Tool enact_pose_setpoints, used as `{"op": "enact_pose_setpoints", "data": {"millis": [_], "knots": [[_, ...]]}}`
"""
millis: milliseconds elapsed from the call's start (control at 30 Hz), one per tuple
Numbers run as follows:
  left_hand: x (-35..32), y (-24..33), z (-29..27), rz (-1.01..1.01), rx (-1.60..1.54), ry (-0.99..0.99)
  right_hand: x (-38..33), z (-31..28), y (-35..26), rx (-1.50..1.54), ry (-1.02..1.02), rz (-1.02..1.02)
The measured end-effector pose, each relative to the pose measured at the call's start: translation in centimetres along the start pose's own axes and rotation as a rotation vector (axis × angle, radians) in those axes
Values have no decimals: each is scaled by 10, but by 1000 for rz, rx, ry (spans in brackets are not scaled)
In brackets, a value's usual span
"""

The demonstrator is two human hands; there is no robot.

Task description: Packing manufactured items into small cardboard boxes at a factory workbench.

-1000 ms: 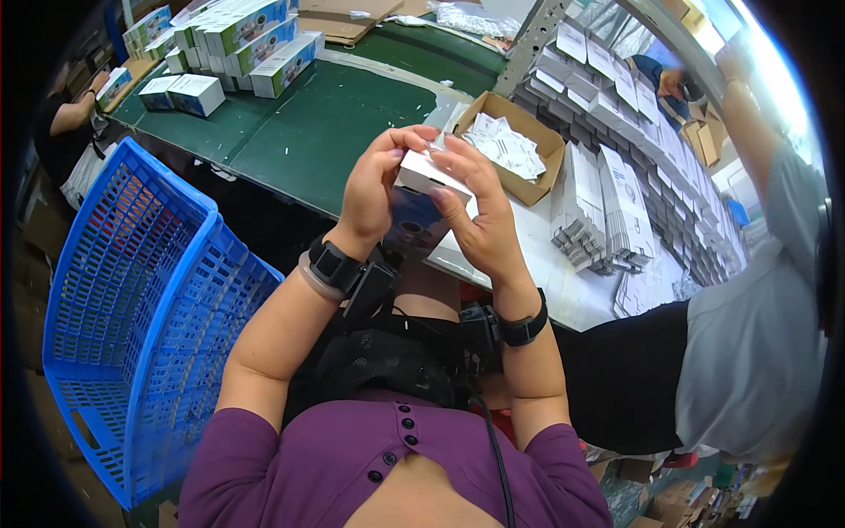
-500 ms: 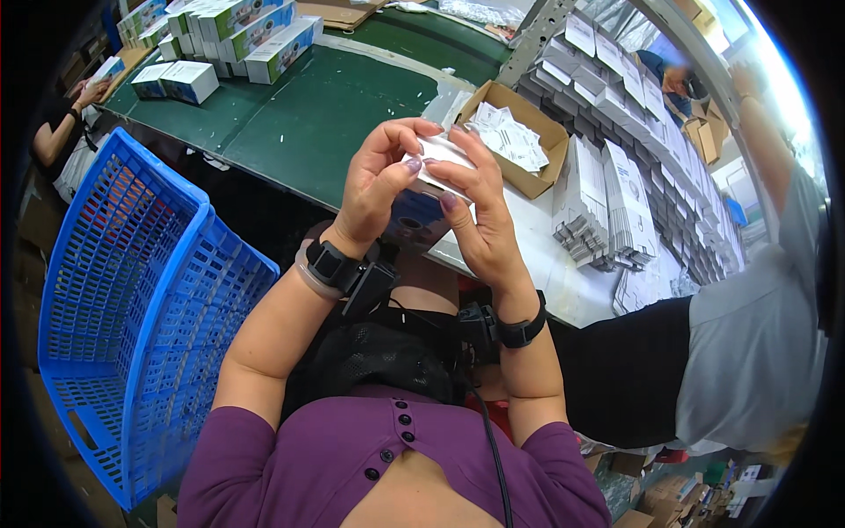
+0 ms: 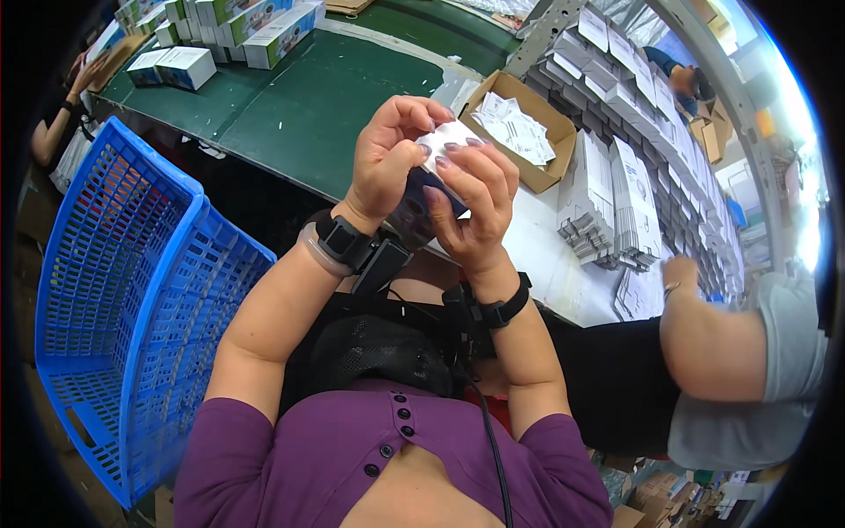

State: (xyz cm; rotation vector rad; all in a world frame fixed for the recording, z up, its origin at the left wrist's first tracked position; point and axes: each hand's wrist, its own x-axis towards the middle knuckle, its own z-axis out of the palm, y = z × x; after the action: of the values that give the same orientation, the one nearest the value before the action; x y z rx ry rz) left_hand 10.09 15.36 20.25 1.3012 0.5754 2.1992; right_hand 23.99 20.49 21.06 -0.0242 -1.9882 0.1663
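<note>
A small carton [image 3: 412,211] with a white top and a dark blue printed side is held between my two hands, above the near edge of the table. My left hand [image 3: 380,172] is closed on its left side, thumb and fingertips at the white top. Across the other side, my right hand [image 3: 480,198] grips it with curled fingers over the top and the thumb against the blue side. My fingers cover much of the top, so I cannot tell whether its flap is fully closed. Just beyond my right hand is an open brown box [image 3: 556,141] of folded white leaflets [image 3: 515,132].
A blue plastic basket [image 3: 189,220] stands at my left. On the green table [image 3: 304,97], printed cartons [image 3: 185,69] are stacked at far left. Flattened white cartons [image 3: 607,198] pile up at right beside a metal post [image 3: 544,40]. Co-workers are at far left, far right and right, one arm [image 3: 709,339] close by.
My right hand's fingers have closed further over the carton's top. The carton has tilted slightly. At the right, the co-worker's raised arm has come down toward the flattened cartons.
</note>
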Motion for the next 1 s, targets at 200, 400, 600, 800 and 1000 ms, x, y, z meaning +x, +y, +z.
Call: {"op": "enact_pose_setpoints", "data": {"millis": [200,400,600,800,1000], "knots": [[3,-6,-5,29,29,-14,6,-6,-3,-77,-30,-2],[-27,4,3,-134,29,21,18,-19,-9,-130,-163,43],[-25,15,-1,-254,16,-114,14,-18,-7,-64,-146,24],[-14,20,4,-358,67,-58,13,-14,-4,-58,-124,45],[-6,28,14,-418,206,2,10,-7,-4,-74,-52,65]]}}
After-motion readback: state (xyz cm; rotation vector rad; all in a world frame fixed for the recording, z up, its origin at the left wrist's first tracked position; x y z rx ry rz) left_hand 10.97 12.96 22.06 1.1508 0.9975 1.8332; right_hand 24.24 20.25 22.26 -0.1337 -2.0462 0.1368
